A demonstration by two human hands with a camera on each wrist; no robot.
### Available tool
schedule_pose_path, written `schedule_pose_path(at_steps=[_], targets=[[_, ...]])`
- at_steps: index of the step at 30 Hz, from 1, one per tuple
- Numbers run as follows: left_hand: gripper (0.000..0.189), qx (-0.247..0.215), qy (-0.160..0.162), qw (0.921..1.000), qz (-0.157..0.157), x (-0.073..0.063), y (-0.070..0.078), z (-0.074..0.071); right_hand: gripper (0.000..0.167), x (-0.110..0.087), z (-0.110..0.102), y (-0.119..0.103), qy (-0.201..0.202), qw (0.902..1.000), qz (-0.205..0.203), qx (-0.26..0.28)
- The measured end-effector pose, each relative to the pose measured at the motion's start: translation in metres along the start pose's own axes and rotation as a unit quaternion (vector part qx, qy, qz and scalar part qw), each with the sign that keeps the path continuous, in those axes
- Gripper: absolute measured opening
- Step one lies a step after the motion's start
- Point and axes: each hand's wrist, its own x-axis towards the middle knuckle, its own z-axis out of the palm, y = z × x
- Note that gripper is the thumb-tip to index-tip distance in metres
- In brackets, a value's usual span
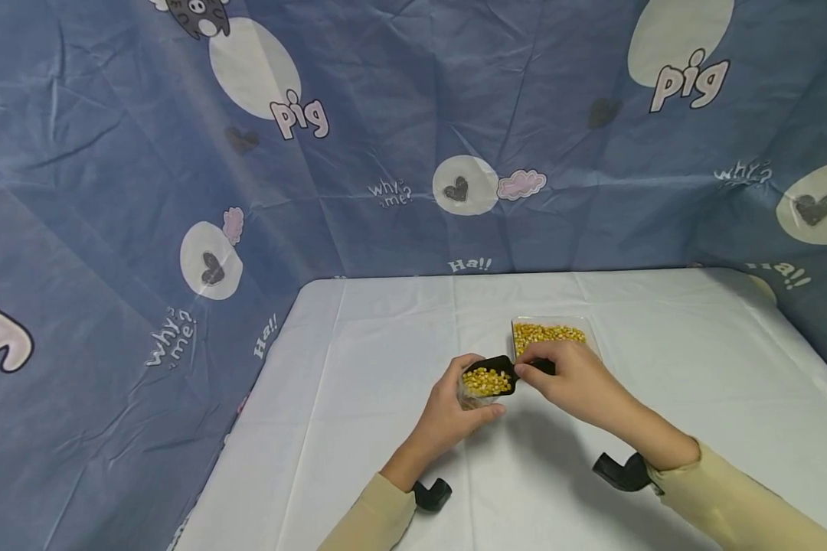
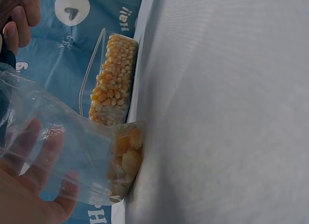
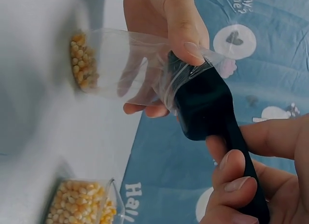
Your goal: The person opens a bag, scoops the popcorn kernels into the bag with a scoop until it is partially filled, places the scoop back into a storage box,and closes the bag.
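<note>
My left hand [image 1: 448, 413] holds a clear plastic bag [image 3: 108, 64] upright near its mouth, thumb on one side and fingers on the other. Corn kernels [image 3: 82, 62] lie at the bottom of the bag. With its fingers curled round the handle, my right hand [image 1: 579, 383] grips a black scoop [image 3: 207, 101]. Yellow kernels [image 1: 485, 381] heap in the scoop, whose front end sits inside the bag's mouth. In the left wrist view the bag [image 2: 87, 151] hangs down, its bottom close to the white cloth; whether it touches cannot be told.
Behind my right hand stands a clear rectangular container [image 2: 92, 74] of corn kernels [image 1: 547, 332]. A white cloth [image 1: 372, 367] covers the table. Blue printed fabric [image 1: 386, 115] hangs behind and at the left. Black curved pieces [image 1: 433, 495] are at both wrists.
</note>
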Motion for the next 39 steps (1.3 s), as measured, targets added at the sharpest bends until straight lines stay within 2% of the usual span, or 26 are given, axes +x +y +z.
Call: schedule_pose_path(at_steps=[6, 11, 14, 19, 22, 25, 33, 39], targets=[[0.076, -0.002, -0.002, 1.0000, -0.002, 0.000, 0.002, 0.000, 0.005, 0.000, 0.001, -0.006, 0.009, 0.9990, -0.026, -0.036], [0.075, -0.007, -0.004, 1.0000, 0.002, 0.000, 0.003, 0.000, 0.003, 0.000, 0.003, -0.012, 0.033, 0.9920, -0.083, -0.090], [0.076, -0.004, -0.002, 1.0000, 0.006, 0.000, 0.004, 0.000, 0.004, 0.001, 0.005, -0.015, 0.054, 0.9807, -0.138, -0.127], [0.073, -0.002, 0.006, 0.9997, 0.022, 0.000, 0.004, -0.002, 0.012, 0.001, 0.009, -0.017, 0.093, 0.9541, -0.225, -0.175], [0.069, 0.002, 0.012, 0.9995, 0.030, 0.001, 0.003, -0.003, 0.015, 0.000, 0.011, -0.016, 0.111, 0.9403, -0.257, -0.194], [0.067, 0.003, 0.015, 0.9993, 0.033, 0.001, 0.003, -0.003, 0.016, 0.000, 0.012, -0.015, 0.122, 0.9326, -0.271, -0.204], [0.067, 0.000, 0.039, 0.9980, 0.049, 0.002, 0.004, -0.005, 0.017, 0.000, 0.012, -0.018, 0.136, 0.9323, -0.278, -0.187], [0.071, -0.004, 0.047, 0.9979, 0.044, 0.001, 0.002, -0.006, 0.015, 0.001, 0.012, -0.019, 0.137, 0.9360, -0.273, -0.175]])
